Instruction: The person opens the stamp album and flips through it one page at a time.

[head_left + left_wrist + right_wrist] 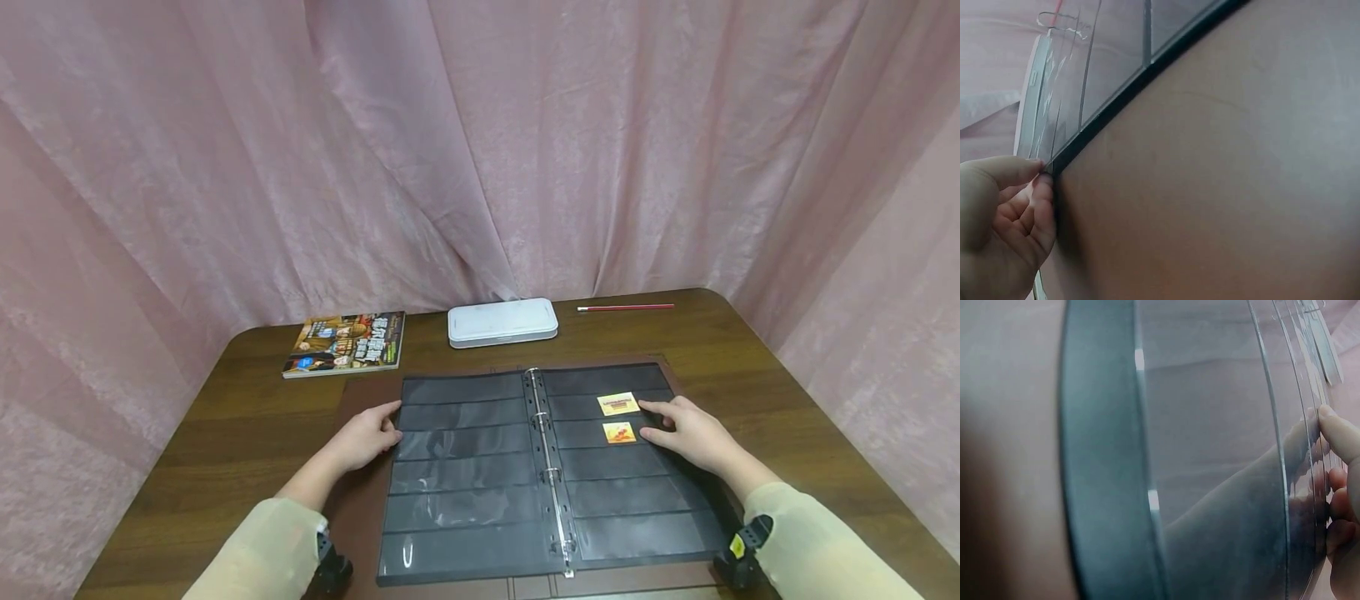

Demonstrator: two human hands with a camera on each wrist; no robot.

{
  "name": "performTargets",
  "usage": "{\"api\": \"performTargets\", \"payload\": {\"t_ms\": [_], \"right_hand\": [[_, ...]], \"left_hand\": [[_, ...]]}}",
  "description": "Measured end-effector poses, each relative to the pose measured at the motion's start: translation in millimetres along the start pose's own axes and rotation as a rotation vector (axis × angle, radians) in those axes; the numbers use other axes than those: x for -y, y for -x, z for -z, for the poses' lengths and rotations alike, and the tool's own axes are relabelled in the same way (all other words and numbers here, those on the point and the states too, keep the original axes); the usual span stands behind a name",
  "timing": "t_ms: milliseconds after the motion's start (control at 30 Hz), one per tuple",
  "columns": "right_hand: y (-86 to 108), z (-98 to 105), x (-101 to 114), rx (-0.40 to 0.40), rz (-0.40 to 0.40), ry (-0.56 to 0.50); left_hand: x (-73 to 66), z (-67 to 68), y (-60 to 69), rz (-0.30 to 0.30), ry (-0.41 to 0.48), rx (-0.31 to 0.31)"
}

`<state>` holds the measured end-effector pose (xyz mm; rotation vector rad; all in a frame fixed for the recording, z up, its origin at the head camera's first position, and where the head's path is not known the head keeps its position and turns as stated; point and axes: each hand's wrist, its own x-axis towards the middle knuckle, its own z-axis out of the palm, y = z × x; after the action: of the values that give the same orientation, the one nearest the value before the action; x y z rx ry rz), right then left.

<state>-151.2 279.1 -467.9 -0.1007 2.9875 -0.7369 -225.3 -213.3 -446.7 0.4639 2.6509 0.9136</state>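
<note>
A stamp album (352, 525) with a brown cover lies open on the table, its black pages with clear pocket strips held by metal rings (551, 475). My left hand (365, 437) pinches the outer edge of the left album page (465, 462) between thumb and fingers, as the left wrist view shows. Two small yellow stamps (618, 404) sit one above the other on the right page (630, 492). My right hand (693, 433) rests on that page, index fingertip at the upper stamp's right edge and thumb just right of the lower stamp (619, 432).
A colourful book (348, 343) lies at the back left of the wooden table (240, 408). Behind the album is a white tin case (502, 321), with a red pencil (626, 307) to its right. Pink curtains (480, 167) hang around the table.
</note>
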Motion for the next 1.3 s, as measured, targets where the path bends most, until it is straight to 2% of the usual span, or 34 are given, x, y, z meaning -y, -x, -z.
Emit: {"api": "performTargets", "payload": {"t_ms": [233,667,967,1300], "right_hand": [[0.8,0,1,-0.005,-0.001,-0.004],[6.4,6,1,-0.013,0.042,-0.018],[13.3,8,-5,-0.071,-0.039,0.004],[16.7,8,-6,-0.081,-0.143,-0.018]], "left_hand": [[-0.5,-4.0,-0.2,0.013,-0.066,0.007],[7.6,-4.0,-1.3,0.052,0.014,0.022],[9.0,-5.3,-0.1,0.059,0.044,0.008],[8.8,-4.9,1.0,0.047,0.049,0.01]]}}
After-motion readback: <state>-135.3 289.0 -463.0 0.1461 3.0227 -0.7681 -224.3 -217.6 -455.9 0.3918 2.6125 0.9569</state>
